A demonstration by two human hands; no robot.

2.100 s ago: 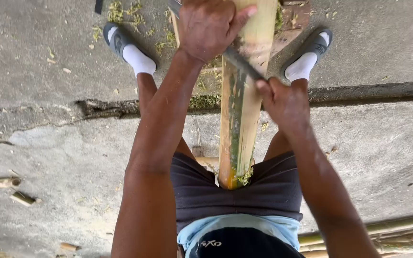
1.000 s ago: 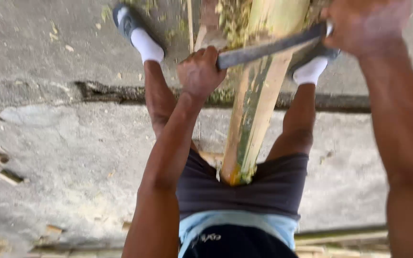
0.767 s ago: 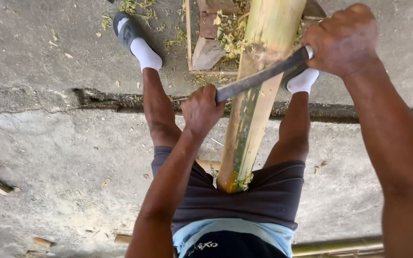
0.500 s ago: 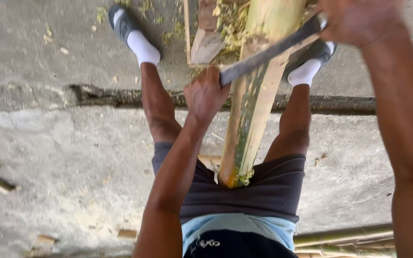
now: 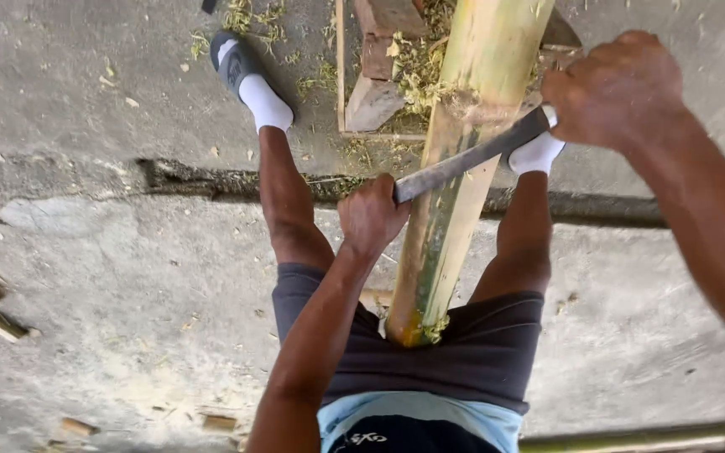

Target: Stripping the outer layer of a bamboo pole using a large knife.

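A thick green-yellow bamboo pole (image 5: 455,176) runs from between my thighs up to the top of the view. A long dark blade (image 5: 463,159) lies slanted across the pole. My left hand (image 5: 371,214) is closed around the blade's lower left end, just left of the pole. My right hand (image 5: 618,88) grips the blade's handle end on the right, higher up. Pale shavings (image 5: 421,71) lie around the pole near the top.
My legs straddle the pole, feet in white socks and grey slides (image 5: 237,63). Wooden blocks (image 5: 375,84) sit under the pole's far part. A crack (image 5: 211,172) crosses the concrete floor. Wood scraps (image 5: 2,323) lie at left; another bamboo pole (image 5: 631,438) lies at bottom right.
The blade has slid back and forth along the pole; since half a second ago both hands have drawn it down toward me, with its right end still held higher.
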